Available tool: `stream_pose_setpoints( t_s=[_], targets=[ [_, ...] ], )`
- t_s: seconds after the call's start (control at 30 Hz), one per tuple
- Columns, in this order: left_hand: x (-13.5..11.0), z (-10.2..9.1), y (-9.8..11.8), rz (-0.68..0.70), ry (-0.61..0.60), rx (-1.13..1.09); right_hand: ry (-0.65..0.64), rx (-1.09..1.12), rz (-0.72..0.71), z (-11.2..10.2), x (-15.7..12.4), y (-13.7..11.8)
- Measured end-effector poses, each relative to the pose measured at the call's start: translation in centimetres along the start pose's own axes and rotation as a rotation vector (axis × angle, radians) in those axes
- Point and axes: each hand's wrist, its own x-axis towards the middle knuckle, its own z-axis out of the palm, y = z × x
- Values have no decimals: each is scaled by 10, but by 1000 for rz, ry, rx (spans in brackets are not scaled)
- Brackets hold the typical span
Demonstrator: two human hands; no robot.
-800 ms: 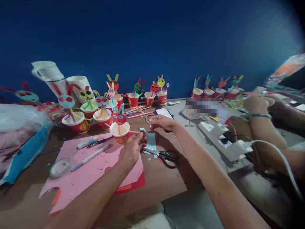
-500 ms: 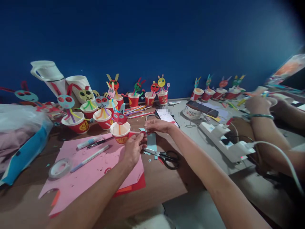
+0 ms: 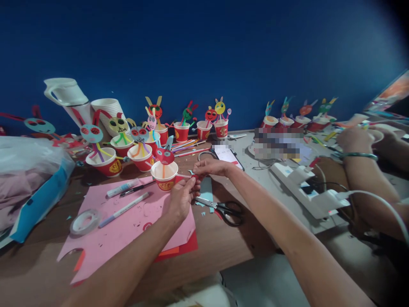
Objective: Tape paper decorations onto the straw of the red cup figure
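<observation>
Deep blue wall fills the top of the frame, and below it a brown wooden table spreads across the lower left and middle. Near the centre of the frame a small red paper piece sits between two hands: the left hand pinches it between thumb and fingers, while the right hand has its fingertips bunched at the upper edge; whether they grip it too I cannot tell. Left of the piece stands a red paper cup, with a red rabbit-eared face above its rim, and a pale strip seems to link cup and piece. If so, a sharp tug could drag the light cup over or tear the strip at its joint. Scissors lie just below and right of the left fingers, blades pointing towards them over light blue paper, so a careless sideways move might catch the metal. At lower left, a pink paper sheet carries a tape roll and a capped marker; the left forearm passes over the sheet, and a low sweep could shift both
</observation>
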Motion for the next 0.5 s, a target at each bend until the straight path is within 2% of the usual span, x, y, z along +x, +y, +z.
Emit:
stream_pose_setpoints(
  t_s=[0.3, 0.5],
  targets=[
    [-2, 0, 0, -4, -11, -9, -10, -72, 18, 1, -1, -3],
    [-1, -1, 0, 5, -36, -25, 41, -160, 22, 1, -3, -3]
  ],
)
